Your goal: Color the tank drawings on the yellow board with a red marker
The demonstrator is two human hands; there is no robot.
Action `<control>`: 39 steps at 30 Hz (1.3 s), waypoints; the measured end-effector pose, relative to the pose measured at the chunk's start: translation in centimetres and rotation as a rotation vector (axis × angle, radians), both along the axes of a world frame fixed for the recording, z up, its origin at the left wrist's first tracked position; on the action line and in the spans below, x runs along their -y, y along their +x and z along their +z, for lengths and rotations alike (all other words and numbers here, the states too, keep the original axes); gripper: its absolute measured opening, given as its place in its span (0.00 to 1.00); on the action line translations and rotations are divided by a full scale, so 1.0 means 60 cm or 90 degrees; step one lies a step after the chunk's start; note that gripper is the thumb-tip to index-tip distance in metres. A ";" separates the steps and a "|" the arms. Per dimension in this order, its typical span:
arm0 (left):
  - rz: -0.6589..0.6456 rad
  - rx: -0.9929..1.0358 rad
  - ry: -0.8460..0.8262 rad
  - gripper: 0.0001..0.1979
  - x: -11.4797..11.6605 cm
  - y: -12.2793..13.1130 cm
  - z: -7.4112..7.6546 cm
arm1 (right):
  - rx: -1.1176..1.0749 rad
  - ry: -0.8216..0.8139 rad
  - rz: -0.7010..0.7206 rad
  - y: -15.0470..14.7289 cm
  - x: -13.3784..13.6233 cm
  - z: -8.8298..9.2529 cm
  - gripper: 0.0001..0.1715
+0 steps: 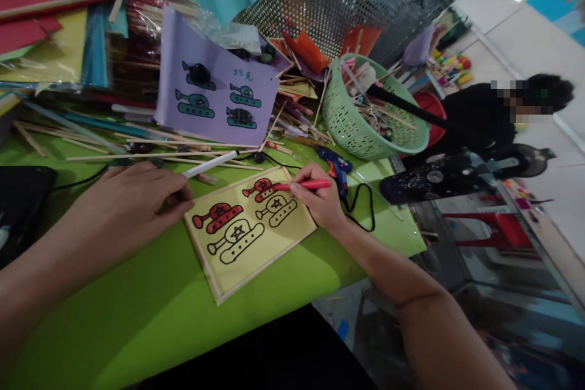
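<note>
Green worktop [150, 311], cluttered behind. Right hand [322, 198]: grip closed on red marker [316, 184], over framed yellow card [274, 242] between hands. Left hand [141, 195] by card's corner; cannot tell grip. Risk: loosely braced card slips, marker strays past tank drawing [261, 190].

Green tabletop [137, 317]. Bears wood-edged yellow card [273, 242], loose wooden sticks [114, 156], perforated green basket [354, 122], blue glue gun [337, 166] and, far left, flat black object [27, 198].

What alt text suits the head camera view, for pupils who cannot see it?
A right hand holds a red pen to a tank drawing on a yellow card, the left hand at the card's left corner. Behind it, a purple sheet shows green tanks, with a green basket to its right.
</note>
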State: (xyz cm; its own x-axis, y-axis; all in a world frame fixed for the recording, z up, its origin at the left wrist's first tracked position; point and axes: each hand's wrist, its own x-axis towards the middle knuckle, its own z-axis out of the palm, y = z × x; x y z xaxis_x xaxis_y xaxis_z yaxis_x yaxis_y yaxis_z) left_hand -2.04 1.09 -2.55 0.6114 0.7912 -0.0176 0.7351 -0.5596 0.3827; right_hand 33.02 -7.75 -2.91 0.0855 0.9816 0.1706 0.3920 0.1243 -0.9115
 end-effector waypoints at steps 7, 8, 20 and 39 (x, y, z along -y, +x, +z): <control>-0.002 0.010 -0.024 0.18 0.000 0.001 0.007 | -0.005 -0.002 0.001 0.000 0.000 -0.001 0.09; -0.002 0.013 -0.024 0.18 0.001 0.001 0.007 | -0.006 0.000 0.001 0.000 -0.001 -0.001 0.08; -0.005 0.005 -0.011 0.20 0.001 -0.001 0.000 | -0.007 0.018 0.000 -0.002 -0.001 0.002 0.06; -0.001 0.014 -0.014 0.19 -0.003 -0.002 -0.008 | -0.002 0.010 0.000 0.000 -0.001 -0.003 0.08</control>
